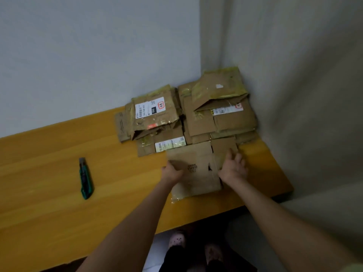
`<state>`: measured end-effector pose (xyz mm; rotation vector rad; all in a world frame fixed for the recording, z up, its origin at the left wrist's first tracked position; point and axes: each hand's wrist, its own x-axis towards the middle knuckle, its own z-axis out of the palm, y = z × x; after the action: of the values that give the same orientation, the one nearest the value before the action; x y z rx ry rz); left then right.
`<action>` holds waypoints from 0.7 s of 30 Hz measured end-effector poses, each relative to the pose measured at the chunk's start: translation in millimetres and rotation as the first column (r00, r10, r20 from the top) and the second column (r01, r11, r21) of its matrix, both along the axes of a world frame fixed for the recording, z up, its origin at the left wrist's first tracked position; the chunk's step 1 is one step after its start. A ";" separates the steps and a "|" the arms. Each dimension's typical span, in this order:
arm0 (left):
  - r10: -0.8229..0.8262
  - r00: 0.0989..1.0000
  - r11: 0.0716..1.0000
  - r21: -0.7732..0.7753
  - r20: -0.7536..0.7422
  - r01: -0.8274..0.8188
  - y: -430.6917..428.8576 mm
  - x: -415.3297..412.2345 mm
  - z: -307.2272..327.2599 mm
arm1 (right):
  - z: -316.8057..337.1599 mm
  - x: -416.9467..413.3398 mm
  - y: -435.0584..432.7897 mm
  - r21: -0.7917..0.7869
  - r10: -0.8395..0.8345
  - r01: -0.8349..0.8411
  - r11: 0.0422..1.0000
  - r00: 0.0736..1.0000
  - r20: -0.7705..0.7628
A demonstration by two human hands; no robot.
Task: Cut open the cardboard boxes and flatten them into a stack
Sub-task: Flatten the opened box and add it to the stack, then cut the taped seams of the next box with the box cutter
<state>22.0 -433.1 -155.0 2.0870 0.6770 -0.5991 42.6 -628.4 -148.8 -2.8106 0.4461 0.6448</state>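
Green-handled knife lies idle on the worktop, well apart from both hands, so the cutting looks to be over for the box now in hand. Further right, against the wall, the left pile of flattened cardboard sits with a white label on top. Just beside it, in the corner, the right pile is taller and looser, its top piece still tented rather than flat. No uncut, standing box shows anywhere in view.

In front of the piles lies one flattened box, its far edge touching the lower sheets of both. The left hand is at its left edge, fingers curled over the cardboard in what looks like a grip, though blur makes that less than certain. The right hand lies on the right flap, its fingers straight and spread, pressing down and not holding.

By my reading the task is near its end. This box still has to go onto a pile, the tented piece needs pressing flat, and the two piles may need merging into one stack.
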 end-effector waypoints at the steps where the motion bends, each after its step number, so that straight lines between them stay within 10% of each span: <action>1: -0.017 1.000 0.999 0.043 0.011 0.016 -3.8 -2.1 1.9 | 0.2 0.0 -1.9 0.001 0.029 -0.029 1.000 1.000 0.005; 8: -0.213 0.977 0.884 0.428 0.010 0.188 3.9 -36.4 21.9 | 16.5 -3.8 20.9 0.005 0.280 -0.287 0.958 0.940 0.195; 21: -0.070 0.997 0.777 0.628 0.018 0.043 121.1 -127.7 68.1 | 52.0 -63.7 187.1 0.082 0.558 -0.602 0.794 0.776 0.295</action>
<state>-105.7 -312.0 -86.8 2.7429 0.8796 -0.3838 -21.1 -441.3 -96.8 -2.7861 -0.5397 0.3763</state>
